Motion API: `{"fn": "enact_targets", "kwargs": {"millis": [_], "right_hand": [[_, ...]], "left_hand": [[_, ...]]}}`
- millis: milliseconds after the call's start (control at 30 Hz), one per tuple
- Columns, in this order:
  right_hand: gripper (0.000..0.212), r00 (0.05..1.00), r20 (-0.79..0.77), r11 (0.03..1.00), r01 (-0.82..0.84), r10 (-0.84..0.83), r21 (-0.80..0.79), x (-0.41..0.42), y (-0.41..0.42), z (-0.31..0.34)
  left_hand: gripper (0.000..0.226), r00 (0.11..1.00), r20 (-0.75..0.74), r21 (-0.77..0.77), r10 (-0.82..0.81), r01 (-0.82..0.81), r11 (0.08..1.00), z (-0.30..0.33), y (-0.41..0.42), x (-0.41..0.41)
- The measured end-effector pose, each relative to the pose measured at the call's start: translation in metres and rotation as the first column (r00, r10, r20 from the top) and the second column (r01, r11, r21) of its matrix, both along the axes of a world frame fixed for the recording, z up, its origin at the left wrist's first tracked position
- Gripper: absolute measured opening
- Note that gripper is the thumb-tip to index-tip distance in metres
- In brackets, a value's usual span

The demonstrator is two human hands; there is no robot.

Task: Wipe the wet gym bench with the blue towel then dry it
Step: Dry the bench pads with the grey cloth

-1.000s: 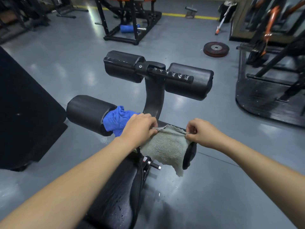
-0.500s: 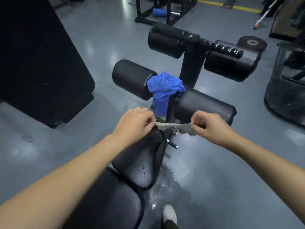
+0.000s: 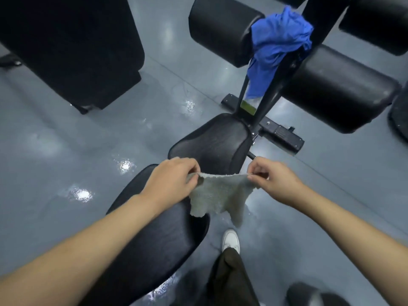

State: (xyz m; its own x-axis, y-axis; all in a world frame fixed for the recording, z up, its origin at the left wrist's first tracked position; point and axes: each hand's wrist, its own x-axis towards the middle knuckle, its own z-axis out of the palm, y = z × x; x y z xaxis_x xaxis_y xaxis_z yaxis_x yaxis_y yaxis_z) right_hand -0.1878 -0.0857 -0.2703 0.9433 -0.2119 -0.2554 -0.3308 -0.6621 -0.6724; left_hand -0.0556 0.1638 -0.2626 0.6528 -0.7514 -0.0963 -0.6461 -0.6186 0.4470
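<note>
Head view: grey towel (image 3: 220, 195) stretched flat between both hands, long axis left–right, hanging just above gap between rear pad (image 3: 154, 239) and seat pad (image 3: 212, 142) of gym bench. Left hand (image 3: 171, 181) pinches left corner, fingers curled; right hand (image 3: 272, 180) pinches right corner, thumb and forefinger together. Both equally near bench. Blue towel (image 3: 276, 47) draped on frame at far end, between roller pads, well apart from hands. Judgement: drying step, lower towel onto pad.

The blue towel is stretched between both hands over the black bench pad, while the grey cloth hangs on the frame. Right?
Swapped. The head view shows the left hand and right hand pinching the grey cloth; the blue towel hangs on the frame.
</note>
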Motion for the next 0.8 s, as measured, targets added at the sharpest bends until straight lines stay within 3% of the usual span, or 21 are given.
{"fn": "enact_targets", "kwargs": {"millis": [233, 467, 667, 800], "right_hand": [[0.025, 0.998, -0.054, 1.000, 0.013, -0.014, -0.010, 0.032, -0.015, -0.081], [0.016, 0.998, 0.041, 0.994, 0.058, -0.054, -0.091, 0.094, -0.046, -0.147], [0.005, 0.990, 0.130, 0.957, -0.020, 0.060, -0.288, 0.126, -0.057, -0.185], [0.017, 0.968, 0.170, 0.856, -0.073, 0.184, -0.511, 0.129, -0.051, -0.193]], "left_hand": [[0.008, 0.999, 0.000, 0.064, 0.051, -0.051, 0.997, -0.093, -0.016, 0.022], [0.012, 0.992, 0.035, 0.067, 0.120, -0.122, 0.990, -0.154, -0.059, 0.083], [0.010, 0.978, 0.009, 0.045, 0.207, -0.207, 0.977, -0.189, -0.081, 0.111], [0.019, 0.972, -0.035, 0.020, 0.233, -0.233, 0.972, -0.199, -0.074, 0.112]]}}
